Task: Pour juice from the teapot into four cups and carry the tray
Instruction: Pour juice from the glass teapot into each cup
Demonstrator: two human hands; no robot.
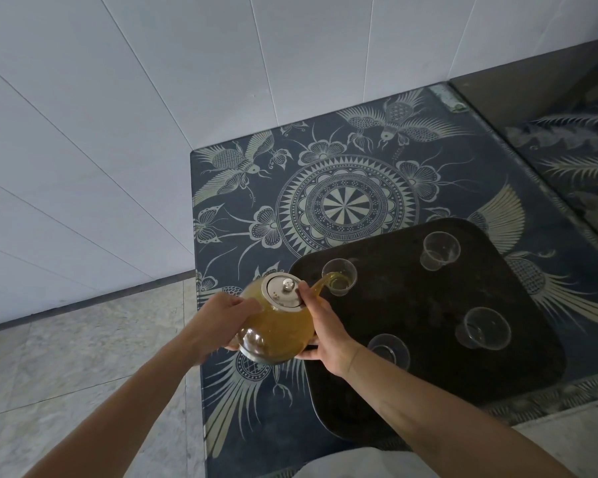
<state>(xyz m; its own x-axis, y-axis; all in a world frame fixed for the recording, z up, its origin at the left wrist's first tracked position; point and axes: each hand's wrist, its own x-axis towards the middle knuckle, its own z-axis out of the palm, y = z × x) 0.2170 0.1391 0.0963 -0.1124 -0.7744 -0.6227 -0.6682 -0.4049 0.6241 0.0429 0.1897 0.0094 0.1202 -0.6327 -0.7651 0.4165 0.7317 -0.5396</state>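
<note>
A round glass teapot (277, 326) full of yellow juice, with a steel lid (283, 291), is tilted toward the black tray (428, 305). Its spout pours a yellow stream into the near-left clear cup (339, 277), which holds some juice. My left hand (218, 322) grips the pot's left side. My right hand (321, 329) holds the right side and underside, with a finger up by the lid. Three other clear cups, far (441, 250), right (484, 327) and near (389, 350), stand empty on the tray.
The tray lies on a table covered by a dark blue cloth (325, 188) with pale bird and flower patterns. A white panelled wall (118, 132) rises behind and to the left. A dark glossy surface (549, 91) borders the table on the right. Marble floor (83, 367) lies at the left.
</note>
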